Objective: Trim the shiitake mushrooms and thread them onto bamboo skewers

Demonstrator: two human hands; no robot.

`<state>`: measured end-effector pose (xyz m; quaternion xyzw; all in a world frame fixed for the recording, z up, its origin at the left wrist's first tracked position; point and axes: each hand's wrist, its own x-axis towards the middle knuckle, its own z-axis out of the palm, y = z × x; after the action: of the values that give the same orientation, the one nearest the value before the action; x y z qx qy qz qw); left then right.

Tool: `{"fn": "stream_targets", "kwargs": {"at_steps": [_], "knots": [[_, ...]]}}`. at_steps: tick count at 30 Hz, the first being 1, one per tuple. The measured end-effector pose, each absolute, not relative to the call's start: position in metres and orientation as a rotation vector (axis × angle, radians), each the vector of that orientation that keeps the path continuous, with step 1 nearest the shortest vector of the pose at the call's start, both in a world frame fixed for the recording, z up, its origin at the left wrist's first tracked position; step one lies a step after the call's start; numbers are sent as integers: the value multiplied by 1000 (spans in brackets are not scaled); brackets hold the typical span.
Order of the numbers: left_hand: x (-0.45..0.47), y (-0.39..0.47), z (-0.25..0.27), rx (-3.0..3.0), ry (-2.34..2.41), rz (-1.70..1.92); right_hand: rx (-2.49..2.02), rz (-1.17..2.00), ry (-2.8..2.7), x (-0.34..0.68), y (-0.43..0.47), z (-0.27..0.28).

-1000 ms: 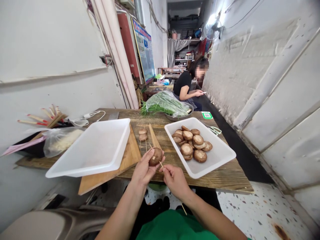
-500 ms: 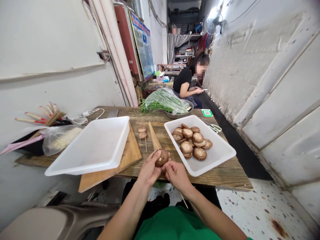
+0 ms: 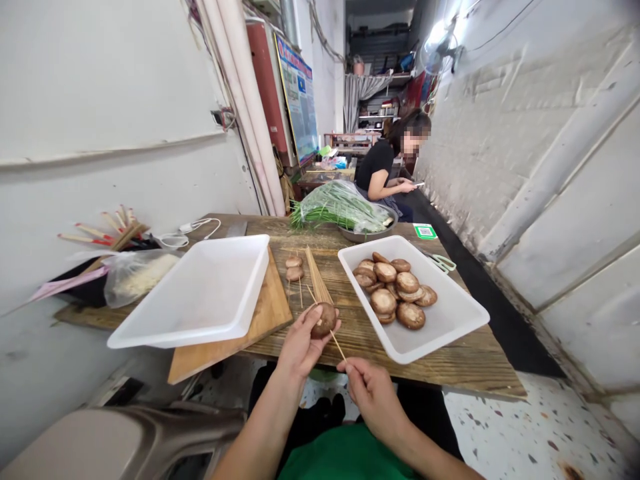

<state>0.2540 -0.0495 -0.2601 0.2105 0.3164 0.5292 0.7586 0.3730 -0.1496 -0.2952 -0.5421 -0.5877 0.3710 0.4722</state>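
My left hand (image 3: 301, 343) is closed around a brown mushroom (image 3: 324, 320), thumb on top of the cap. A thin wooden skewer (image 3: 339, 347) runs through this mushroom, its tip poking out on the far side. Pinched near its lower end, the skewer is in my right hand (image 3: 373, 390), a little below and right of the mushroom. Just beyond lies a bundle of loose skewers (image 3: 318, 277) on the wooden table (image 3: 270, 343). Left of the bundle are mushrooms (image 3: 295, 268) with skewers in them. A white tray (image 3: 453, 328) on the right holds several more mushrooms (image 3: 410, 315).
A second white tray (image 3: 187, 293) rests partly on a wooden board (image 3: 215, 353). Green vegetables in plastic (image 3: 340, 205) sit in a metal bowl. Scissors (image 3: 443, 263) lie behind the right tray. A person (image 3: 380, 167) sits beyond the table with a phone.
The skewer now passes through the mushroom and shows on its far side. My right hand has moved back, down and right along the skewer. The view has shifted slightly.
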Motion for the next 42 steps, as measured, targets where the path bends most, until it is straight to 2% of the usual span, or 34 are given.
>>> {"fn": "stream_targets", "kwargs": {"at_steps": [18,23,30,36,42], "knots": [[253,-47,-255,484,663,1058,-1232,1057,-1233,364,-147,-298],[253,-46,-257,519,628,1044,-1229,1148,-1322,372,-138,-297],[256,-49,-242,474,540,966,-1234,825,-1356,380,-129,-292],[260,-59,-238,622,516,872,-1212,776,-1341,381,-135,-290],[260,-57,-234,710,531,879,-1165,865,-1263,385,-141,-285]]}}
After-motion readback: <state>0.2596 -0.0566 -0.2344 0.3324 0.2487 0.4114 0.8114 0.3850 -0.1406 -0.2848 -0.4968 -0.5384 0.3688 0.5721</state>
